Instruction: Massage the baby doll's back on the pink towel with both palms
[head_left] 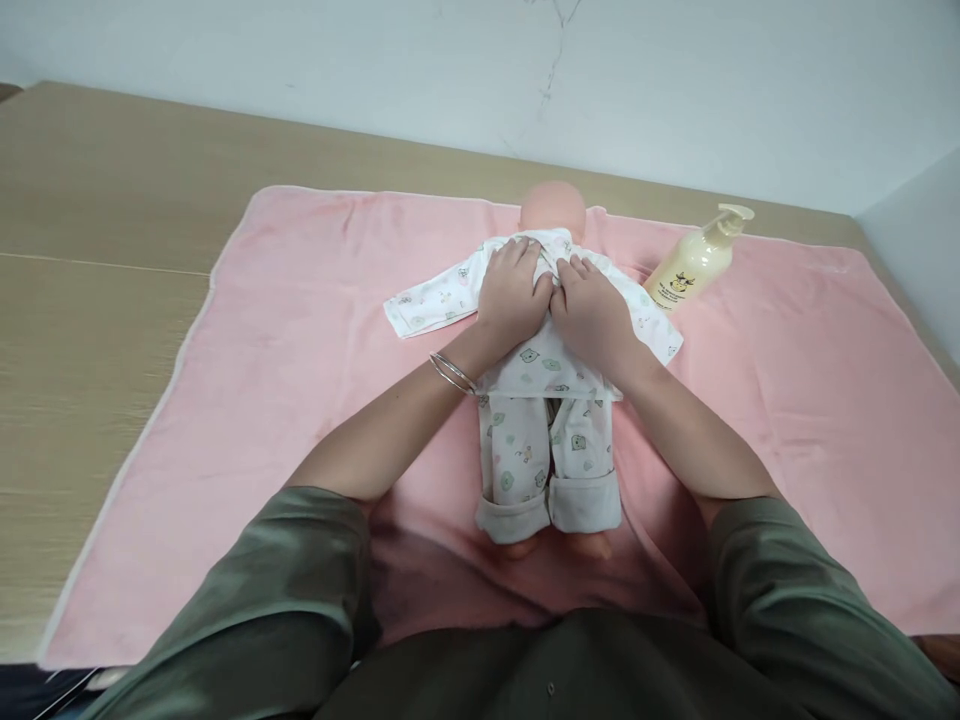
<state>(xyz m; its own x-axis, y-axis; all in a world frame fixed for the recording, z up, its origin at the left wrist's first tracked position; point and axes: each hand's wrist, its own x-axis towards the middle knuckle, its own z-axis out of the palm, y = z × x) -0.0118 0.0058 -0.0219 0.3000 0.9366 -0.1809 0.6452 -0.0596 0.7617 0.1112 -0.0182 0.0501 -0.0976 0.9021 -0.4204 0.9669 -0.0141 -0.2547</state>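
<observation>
A bald baby doll (553,205) lies stretched out with its head away from me; its face does not show. It wears a white printed top (541,368) and matching trousers (517,440) with turned-up cuffs, and its feet poke out below. My left hand (516,292) rests flat on the left upper part of the top, fingers pointing toward the head. Beside it my right hand (592,308) lies the same way on the right upper part. Both thumbs meet near the middle of the doll. Neither hand is visibly gripping anything.
A pink blanket (300,330) is spread under the doll on a wooden table (97,300). To the right of the doll, a cream pump bottle (694,265) lies tilted, its lower end by the right sleeve. A pale cracked wall (450,90) stands behind the table.
</observation>
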